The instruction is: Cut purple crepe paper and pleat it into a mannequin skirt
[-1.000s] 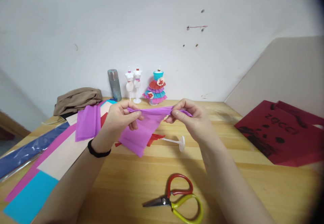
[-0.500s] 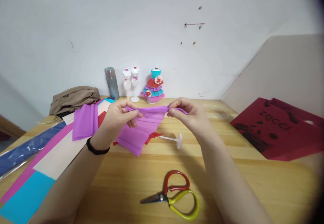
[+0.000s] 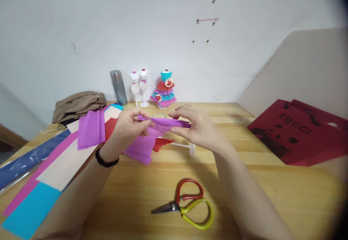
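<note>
My left hand pinches the gathered top edge of a purple crepe sheet, whose loose part hangs toward the table. At the sheet's right end, my right hand has its thumb and fingers spread apart, with the folded purple edge between them. Behind and below the sheet lies a small stand with a white base and red ruffles, partly hidden. Scissors with one red and one yellow handle rest on the table in front of my hands.
Colored paper strips and a folded purple piece lie at left, near brown cloth. By the wall stand a bottle, two white mannequins and a ruffled-dress mannequin. A red bag is at right.
My right hand's fingers have opened from their pinch and shifted a little left. The sheet's top edge is less taut and more bunched. The view has shifted slightly.
</note>
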Motion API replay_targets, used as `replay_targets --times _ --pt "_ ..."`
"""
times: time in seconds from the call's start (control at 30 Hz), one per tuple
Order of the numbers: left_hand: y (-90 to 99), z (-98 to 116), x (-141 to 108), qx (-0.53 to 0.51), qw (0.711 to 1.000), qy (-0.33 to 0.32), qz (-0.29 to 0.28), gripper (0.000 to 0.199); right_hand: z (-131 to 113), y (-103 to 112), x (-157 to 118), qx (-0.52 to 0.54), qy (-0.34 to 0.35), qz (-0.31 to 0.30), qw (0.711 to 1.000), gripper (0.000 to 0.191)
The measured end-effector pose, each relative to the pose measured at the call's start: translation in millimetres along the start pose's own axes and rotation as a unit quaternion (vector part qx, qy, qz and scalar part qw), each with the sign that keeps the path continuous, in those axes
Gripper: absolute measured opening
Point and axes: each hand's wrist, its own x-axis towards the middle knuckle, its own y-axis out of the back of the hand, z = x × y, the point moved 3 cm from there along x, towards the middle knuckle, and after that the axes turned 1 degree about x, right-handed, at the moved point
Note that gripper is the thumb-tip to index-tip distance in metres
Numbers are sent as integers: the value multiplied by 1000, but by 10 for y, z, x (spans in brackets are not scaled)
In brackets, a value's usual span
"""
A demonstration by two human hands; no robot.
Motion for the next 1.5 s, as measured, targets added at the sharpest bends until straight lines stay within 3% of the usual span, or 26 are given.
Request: replay_targets --times 0.13,0.43,0.6,0.9,1.1,1.27,1.4,1.5 --pt "-8 -16 1 4 1000 -4 -5 12 65 -59 -3 39 -16 16 999 4" --pt "-13 -31 -6 -11 1000 15 -16 16 109 -81 -3 71 -31 25 997 10" --pt "-19 -6 -19 -2 996 49 -80 49 73 -75 3 68 -10 28 997 11" --pt "25 33 -12 5 997 46 -62 63 63 -60 0 63 -11 32 997 11" --pt "29 5 -16 0 996 47 -69 32 53 -53 -2 62 -6 31 998 11" --pt "-2 -52 -11 -17 998 40 -54 48 40 -61 0 55 -13 31 998 11" --pt "-30 -82 -17 -25 999 28 -33 25 43 -83 1 64 -37 16 997 10" --pt "-39 -57 -25 -25 1000 9 -9 22 69 -111 1 92 -68 18 993 10"
